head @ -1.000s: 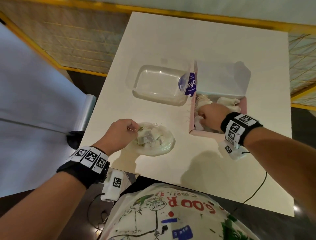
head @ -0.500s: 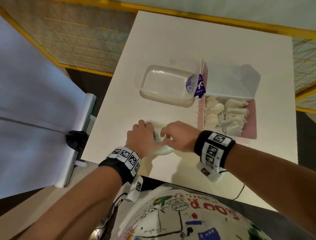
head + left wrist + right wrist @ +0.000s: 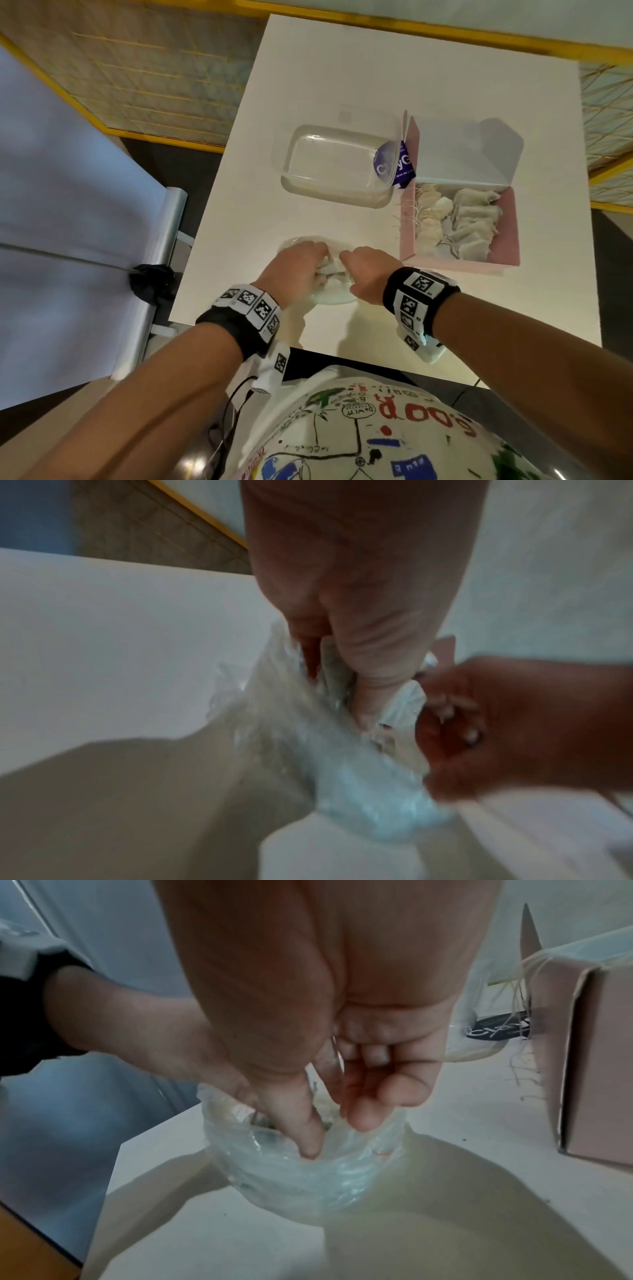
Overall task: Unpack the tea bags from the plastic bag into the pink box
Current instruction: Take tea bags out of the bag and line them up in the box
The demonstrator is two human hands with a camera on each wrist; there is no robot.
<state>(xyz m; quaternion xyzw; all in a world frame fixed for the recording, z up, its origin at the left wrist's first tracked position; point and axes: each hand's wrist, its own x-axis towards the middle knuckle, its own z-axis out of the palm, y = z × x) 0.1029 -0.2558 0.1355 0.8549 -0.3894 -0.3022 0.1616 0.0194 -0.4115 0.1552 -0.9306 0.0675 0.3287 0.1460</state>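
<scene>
A: Which step is the person on?

B: It looks like the step of picking more tea bags out of the plastic bag (image 3: 329,294). The bag lies on the white table (image 3: 411,85), near the edge closest to the person. From the bag, the pink box (image 3: 503,253) is at about two o'clock, close by but not touching.

A: What is the left hand (image 3: 294,270) doing?

B: It sits on the left side of the bag. The left wrist view shows its fingers curled round the crinkly plastic, so it grips the bag.

A: And the right hand (image 3: 364,270)?

B: It is at the bag's open top. In the right wrist view its fingers (image 3: 363,1112) are bent and reach down into the opening, with the thumb (image 3: 304,1131) going in too. It is too hard to see if they have pinched a tea bag yet.

A: Is the box filling up?

B: Yes. Many tea bags (image 3: 462,222) already lie in it, with strings hanging over its left wall. Its lid stands open at the far side. Some pale tea bags can still be seen between the two hands, so the job is likely not done.

A: What else is on the table?

B: A clear tub (image 3: 335,164) at twelve o'clock from the bag, just left of the box.

A: What does the next move need?

B: Probably a soft pinch on a few tea bags, then a lift up and over the box wall. The left hand should keep the bag down, or the thin plastic may come up too. The strings could tangle.
</scene>
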